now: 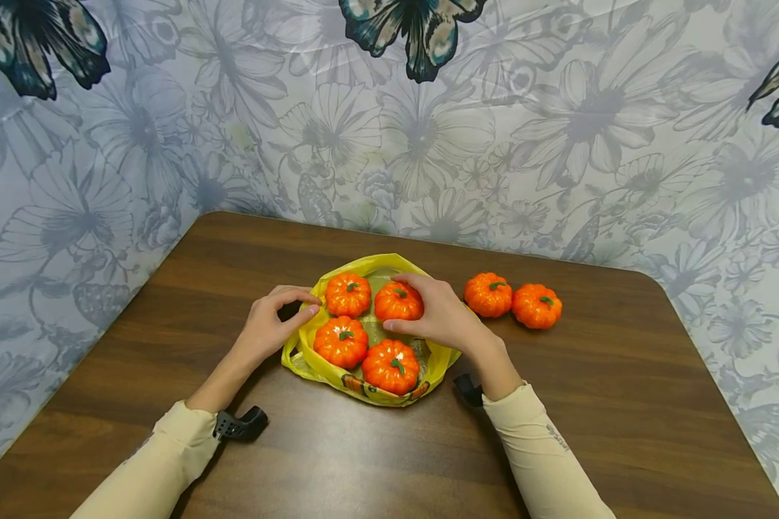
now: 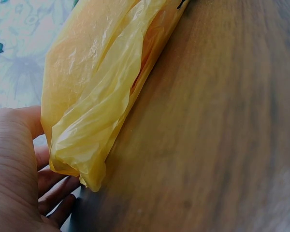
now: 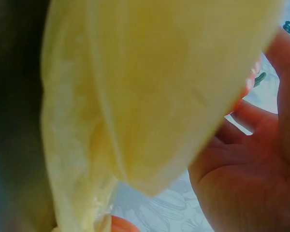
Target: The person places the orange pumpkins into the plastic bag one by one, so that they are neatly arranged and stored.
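A thin, crinkled yellow plastic bag [image 1: 311, 346] lies spread on the brown wood-grain surface [image 1: 623, 404], and 4 ribbed, glossy orange pumpkins with green stems sit on it. The right hand [image 1: 438, 313] has its fingers curled over the back right pumpkin [image 1: 397, 301], thumb at its near side, gripping it. The left hand [image 1: 269, 324] pinches the bag's left edge between thumb and fingers; the left wrist view shows the film bunched into folds against the palm [image 2: 12, 169]. The other 3 pumpkins on the bag are at the back left [image 1: 348, 294], front left [image 1: 340, 342] and front [image 1: 391, 366], close together. 2 more pumpkins [image 1: 513, 300] stand touching each other on the bare surface, just right of the right hand. Flower-and-butterfly patterned walls [image 1: 558, 130] close in the surface behind and at the sides.
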Available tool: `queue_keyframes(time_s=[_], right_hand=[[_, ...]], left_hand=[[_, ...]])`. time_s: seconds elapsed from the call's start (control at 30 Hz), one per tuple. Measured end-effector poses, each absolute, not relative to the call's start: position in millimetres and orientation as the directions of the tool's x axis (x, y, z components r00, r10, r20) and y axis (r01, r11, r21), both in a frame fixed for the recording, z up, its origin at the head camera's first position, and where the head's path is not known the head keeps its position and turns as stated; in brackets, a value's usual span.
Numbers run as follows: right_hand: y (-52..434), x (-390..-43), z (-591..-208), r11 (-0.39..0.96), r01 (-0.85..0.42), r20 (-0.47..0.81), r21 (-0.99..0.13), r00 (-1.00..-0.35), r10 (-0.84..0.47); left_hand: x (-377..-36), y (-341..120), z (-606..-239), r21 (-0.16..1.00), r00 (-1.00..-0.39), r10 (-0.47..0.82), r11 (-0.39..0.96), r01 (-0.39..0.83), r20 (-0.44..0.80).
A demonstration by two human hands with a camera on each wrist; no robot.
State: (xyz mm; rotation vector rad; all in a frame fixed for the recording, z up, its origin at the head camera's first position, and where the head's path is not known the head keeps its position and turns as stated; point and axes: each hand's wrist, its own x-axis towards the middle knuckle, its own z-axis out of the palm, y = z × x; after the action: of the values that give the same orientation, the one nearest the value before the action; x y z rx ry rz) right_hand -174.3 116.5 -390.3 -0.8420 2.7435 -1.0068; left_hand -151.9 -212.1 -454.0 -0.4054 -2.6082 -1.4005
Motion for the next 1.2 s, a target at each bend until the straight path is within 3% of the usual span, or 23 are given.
queue_keyframes(time_s=[0.83, 1.2], right_hand=[[110.5, -174.4, -397.6, 0.619, -0.459, -0.014, -0.638, -0.796, -0.605], [111.9, -170.9, -393.0, 0.615, -0.399, -0.048, -0.68, -0.813, -0.581]], left_hand=[[-154.1, -212.6, -454.4, 0.794, -0.953, 0.165, 0.526, 0.304, 0.256], [-153.4, -213.1, -454.9, 0.796, -0.952, 0.168, 0.523, 0.305, 0.255]])
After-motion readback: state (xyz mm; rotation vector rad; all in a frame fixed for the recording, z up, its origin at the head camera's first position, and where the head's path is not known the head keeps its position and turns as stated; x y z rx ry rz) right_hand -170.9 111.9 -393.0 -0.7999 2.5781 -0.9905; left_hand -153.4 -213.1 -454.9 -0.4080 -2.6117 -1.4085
